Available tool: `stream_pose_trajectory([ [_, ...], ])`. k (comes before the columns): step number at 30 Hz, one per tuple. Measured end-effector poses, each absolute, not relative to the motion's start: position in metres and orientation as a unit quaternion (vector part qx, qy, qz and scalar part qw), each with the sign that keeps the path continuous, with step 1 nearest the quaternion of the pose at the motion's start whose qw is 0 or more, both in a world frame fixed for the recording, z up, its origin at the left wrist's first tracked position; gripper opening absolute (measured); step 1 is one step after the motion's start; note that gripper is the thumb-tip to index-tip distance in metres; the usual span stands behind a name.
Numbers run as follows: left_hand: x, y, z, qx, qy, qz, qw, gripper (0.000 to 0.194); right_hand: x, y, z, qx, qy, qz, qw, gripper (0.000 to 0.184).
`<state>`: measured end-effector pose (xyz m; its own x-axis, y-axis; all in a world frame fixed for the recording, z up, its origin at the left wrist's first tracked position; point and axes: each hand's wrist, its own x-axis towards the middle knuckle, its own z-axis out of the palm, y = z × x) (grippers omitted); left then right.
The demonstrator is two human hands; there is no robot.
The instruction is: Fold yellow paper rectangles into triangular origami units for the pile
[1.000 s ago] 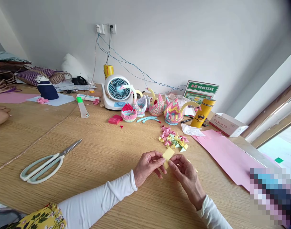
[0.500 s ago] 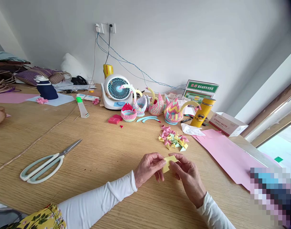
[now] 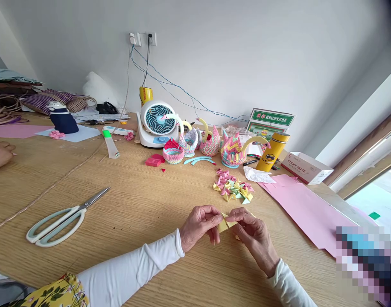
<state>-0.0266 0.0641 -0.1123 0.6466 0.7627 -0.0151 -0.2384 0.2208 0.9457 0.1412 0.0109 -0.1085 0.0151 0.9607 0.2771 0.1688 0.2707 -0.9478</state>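
Tabletop (image 3: pixel 141 192) beneath, the right hand (image 3: pixel 255 233) partly hides seemingly folded paper (image 3: pixel 222 227).

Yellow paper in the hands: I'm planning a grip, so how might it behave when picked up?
The yellow paper looks thin, so it is probably very light. Its folded flaps suggest it bends easily and may spring open if released.

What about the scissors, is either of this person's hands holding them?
No, the scissors lie on the table, while the left hand and right hand are both on yellow paper.
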Motion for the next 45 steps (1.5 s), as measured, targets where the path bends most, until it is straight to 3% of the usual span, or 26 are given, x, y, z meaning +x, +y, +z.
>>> stream_pose_trajectory([
  [8,-0.026,0.065,-0.113,0.546,0.253,0.343,0.721,0.034,0.145,0.009,-0.105,-0.470,-0.613,0.380,0.509,0.014],
  [15,-0.027,0.065,-0.113,0.607,0.268,0.343,0.665,0.033,0.142,0.010,-0.109,-0.529,-0.568,0.420,0.470,0.034],
  [27,-0.025,0.068,-0.122,0.609,0.259,0.310,0.682,0.034,0.140,0.012,-0.105,-0.526,-0.487,0.491,0.495,0.039],
  [45,-0.029,0.069,-0.115,0.519,0.227,0.323,0.759,0.030,0.137,0.007,-0.106,-0.389,-0.395,0.651,0.518,0.017],
])
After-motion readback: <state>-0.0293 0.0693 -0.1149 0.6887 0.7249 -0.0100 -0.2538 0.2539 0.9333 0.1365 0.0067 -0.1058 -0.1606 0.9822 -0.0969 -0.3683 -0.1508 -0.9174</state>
